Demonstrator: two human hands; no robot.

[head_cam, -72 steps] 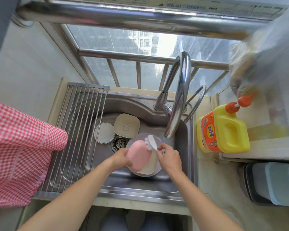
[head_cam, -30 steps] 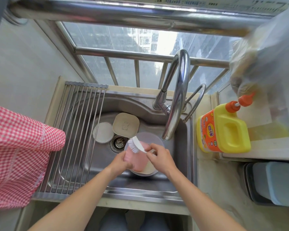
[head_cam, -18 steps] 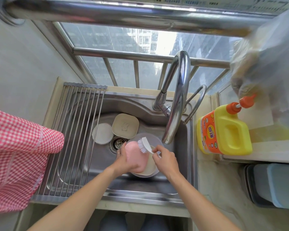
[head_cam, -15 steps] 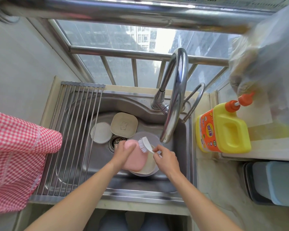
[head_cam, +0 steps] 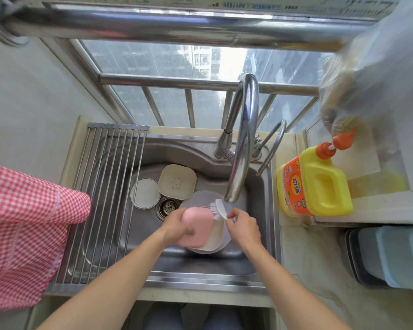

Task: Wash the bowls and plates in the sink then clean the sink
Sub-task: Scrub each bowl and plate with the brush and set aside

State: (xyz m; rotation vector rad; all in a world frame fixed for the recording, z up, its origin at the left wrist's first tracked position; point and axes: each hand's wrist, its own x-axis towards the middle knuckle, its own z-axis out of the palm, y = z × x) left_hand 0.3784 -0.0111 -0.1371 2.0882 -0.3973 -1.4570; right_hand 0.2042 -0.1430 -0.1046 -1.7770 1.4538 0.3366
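Note:
My left hand [head_cam: 178,223] grips a pink square plate [head_cam: 199,228] by its left edge, tilted over the steel sink [head_cam: 200,265]. My right hand [head_cam: 243,226] pinches a white dish brush [head_cam: 218,208] whose bristles touch the pink plate's top right corner. Under the pink plate lie a cream plate [head_cam: 215,236] and a round grey plate [head_cam: 200,198]. A beige square plate with a bear drawing [head_cam: 177,181] and a small round white plate [head_cam: 145,193] sit at the back of the basin, beside the drain [head_cam: 168,206].
The tall faucet [head_cam: 242,144] arches over the basin just above the brush. A roll-up drying rack [head_cam: 100,198] covers the sink's left part. A yellow detergent bottle [head_cam: 320,184] stands on the right counter. A red checked cloth [head_cam: 22,234] hangs at left.
The brush has swept from the pink plate's left side to its top right corner. My left hand has shifted its grip along the plate's left edge.

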